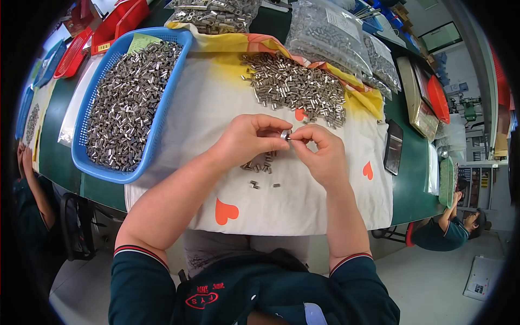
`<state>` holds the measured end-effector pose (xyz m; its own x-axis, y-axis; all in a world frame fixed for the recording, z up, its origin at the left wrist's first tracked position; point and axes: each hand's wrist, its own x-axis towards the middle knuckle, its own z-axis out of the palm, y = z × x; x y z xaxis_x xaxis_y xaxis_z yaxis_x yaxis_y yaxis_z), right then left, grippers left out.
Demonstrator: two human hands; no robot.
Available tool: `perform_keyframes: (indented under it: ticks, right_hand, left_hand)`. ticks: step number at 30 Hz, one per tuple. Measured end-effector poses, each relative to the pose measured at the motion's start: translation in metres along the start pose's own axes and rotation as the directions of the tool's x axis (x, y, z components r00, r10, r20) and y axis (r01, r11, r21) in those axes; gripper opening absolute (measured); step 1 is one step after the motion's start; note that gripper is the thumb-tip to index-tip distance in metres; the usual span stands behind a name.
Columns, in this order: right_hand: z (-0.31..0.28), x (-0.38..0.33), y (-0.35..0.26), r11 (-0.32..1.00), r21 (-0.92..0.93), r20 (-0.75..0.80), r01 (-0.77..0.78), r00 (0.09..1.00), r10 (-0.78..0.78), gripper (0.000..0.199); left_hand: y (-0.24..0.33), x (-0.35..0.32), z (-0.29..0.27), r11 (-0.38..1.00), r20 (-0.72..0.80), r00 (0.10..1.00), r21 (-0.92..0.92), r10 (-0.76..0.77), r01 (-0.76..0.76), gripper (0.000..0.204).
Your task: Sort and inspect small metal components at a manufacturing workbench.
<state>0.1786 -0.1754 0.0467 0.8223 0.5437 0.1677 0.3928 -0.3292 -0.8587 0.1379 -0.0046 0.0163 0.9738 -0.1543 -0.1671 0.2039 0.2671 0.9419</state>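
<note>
Head view, small metal tube (285, 135) pinched between left hand (246, 140) and right hand (323, 154) fingers, above white cloth (206, 108)

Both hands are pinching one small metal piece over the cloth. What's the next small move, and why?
Probably lower the metal piece, pinched between left hand and right hand, onto the cloth with the few loose pieces just below, apart from the big pile.

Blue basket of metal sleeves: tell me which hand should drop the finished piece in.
Left, probably. The blue basket lies on the left hand's side; the right hand would have to cross over. Both pinch the small metal sleeve.
</note>
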Motion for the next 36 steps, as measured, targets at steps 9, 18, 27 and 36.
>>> perform_keyframes:
  ticks: [9,18,27,36]
  right_hand:
    - [0.007,-0.003,0.006,0.967,-0.155,-0.068,0.201,0.975,-0.213,0.01]
    - [-0.015,0.003,0.016,0.996,0.004,0.088,-0.088,0.992,0.088,0.009]
    - [-0.001,0.029,0.054,0.769,-0.639,-0.242,0.007,0.948,-0.209,0.005]
    - [-0.006,0.029,0.052,0.832,-0.551,-0.19,-0.063,0.98,-0.051,0.005]
  left_hand:
    - [0.0,-0.002,0.0,0.993,-0.061,0.998,0.119,-0.004,0.011,0.032]
    - [-0.005,-0.002,0.005,0.98,-0.031,0.999,0.195,-0.039,0.044,0.031]
    - [-0.005,-0.002,0.006,0.951,0.001,1.0,0.308,-0.028,0.026,0.031]
    - [-0.004,-0.001,0.008,0.946,0.001,0.999,0.322,-0.051,0.048,0.033]
